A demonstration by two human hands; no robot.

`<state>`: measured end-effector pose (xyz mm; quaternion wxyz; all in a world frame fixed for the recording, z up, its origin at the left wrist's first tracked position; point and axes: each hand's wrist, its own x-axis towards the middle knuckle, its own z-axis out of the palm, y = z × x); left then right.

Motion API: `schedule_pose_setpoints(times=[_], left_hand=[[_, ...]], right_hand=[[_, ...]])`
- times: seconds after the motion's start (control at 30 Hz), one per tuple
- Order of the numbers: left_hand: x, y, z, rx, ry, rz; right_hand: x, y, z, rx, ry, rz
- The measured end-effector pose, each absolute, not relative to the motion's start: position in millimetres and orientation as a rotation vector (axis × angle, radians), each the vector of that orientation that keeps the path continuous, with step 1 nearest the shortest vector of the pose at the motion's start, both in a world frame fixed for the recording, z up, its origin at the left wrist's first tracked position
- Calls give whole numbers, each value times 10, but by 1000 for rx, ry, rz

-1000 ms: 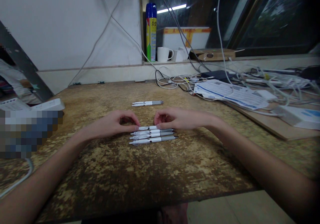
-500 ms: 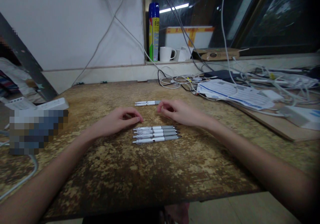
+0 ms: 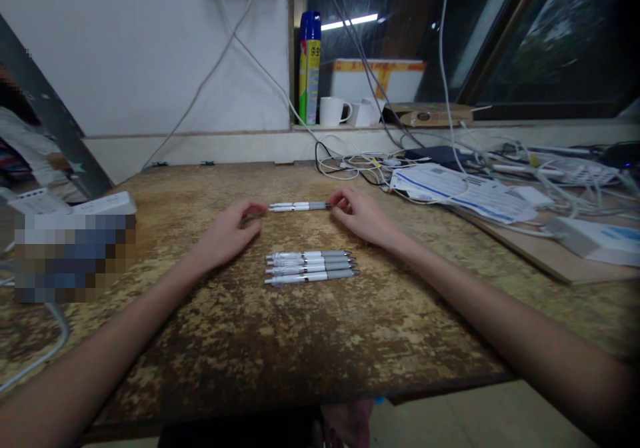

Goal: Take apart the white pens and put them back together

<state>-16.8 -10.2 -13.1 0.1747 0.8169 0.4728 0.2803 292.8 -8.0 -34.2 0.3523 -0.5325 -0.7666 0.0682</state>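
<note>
Worn wooden tabletop (image 3: 225, 341) supports the pens flat. Left hand (image 3: 227, 235): thumb and fingers parted, nothing gripped, just beside one end of the far pair of pens (image 3: 303, 206). Right hand (image 3: 363, 216): curled fingertips at the opposite end; grip cannot be confirmed. Placement at the ends leaves the barrels exposed. Nearer the body, four pens (image 3: 315, 277) lie roughly parallel, tips aligned rightward
</note>
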Motion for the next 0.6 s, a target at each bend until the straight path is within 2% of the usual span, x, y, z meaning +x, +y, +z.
schedule_pose_setpoints(times=[0.4,0.6], left_hand=[[-169,-74,-157,2268,1275,819],[-175,-62,-172,2368,1286,798]], right_hand=[[2938,-63,-353,-1350,-2010,261],[2934,-66,-347,-1331,-2114,168]])
